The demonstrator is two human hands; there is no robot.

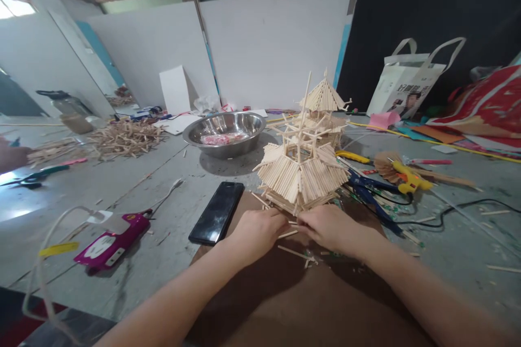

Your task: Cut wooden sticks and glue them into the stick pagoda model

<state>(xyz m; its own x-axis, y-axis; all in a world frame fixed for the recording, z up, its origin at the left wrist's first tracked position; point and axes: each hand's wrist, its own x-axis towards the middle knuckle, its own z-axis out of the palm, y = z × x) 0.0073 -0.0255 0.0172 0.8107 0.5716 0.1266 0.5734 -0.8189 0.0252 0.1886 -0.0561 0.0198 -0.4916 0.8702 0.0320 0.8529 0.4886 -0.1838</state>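
Note:
A many-sided model roof of thin wooden sticks (285, 173) stands at the centre, with loose sticks jutting up from its open top. At its near lower edge, my left hand (262, 227) and my right hand (325, 226) face each other, fingers closed. A short wooden stick (291, 223) spans between their fingertips, pinched by both. More sticks (295, 253) lie on the brown board (277, 298) below. Behind stands a second stick model with a pointed roof (324, 96).
Left of the model lie a black phone (216, 212) and a magenta power strip (114, 241). A steel bowl (224, 133) and a stick pile (126, 138) stand farther back. A yellow glue gun (407, 178), blue-handled pliers (376, 206) and cables lie right. Another person's hand (12, 157) shows far left.

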